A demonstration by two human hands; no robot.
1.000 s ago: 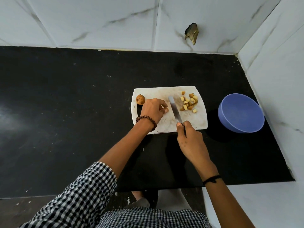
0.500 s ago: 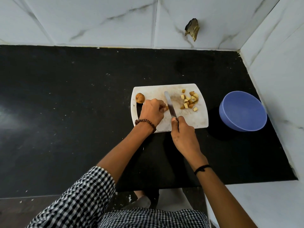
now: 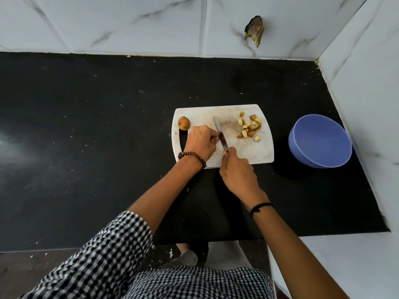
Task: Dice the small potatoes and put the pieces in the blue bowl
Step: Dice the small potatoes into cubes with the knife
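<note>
A white cutting board (image 3: 257, 155) lies on the black counter. One whole small potato (image 3: 183, 123) sits at its left end. Several diced potato pieces (image 3: 249, 128) are heaped at its right end. My left hand (image 3: 201, 141) curls over a potato piece on the board, which is mostly hidden under my fingers. My right hand (image 3: 236, 171) grips a knife (image 3: 220, 135) by its handle, the blade lying right beside my left fingertips. The blue bowl (image 3: 321, 140) stands to the right of the board and looks empty.
The black counter (image 3: 86, 137) stretches wide to the left. White marble-patterned tile walls close the back and right sides, the bowl standing near the right wall. A broken hole in the tile (image 3: 254, 31) shows on the back wall.
My right hand has brought the knife leftwards from near the diced heap up against my left fingers. My left hand stays on the piece.
</note>
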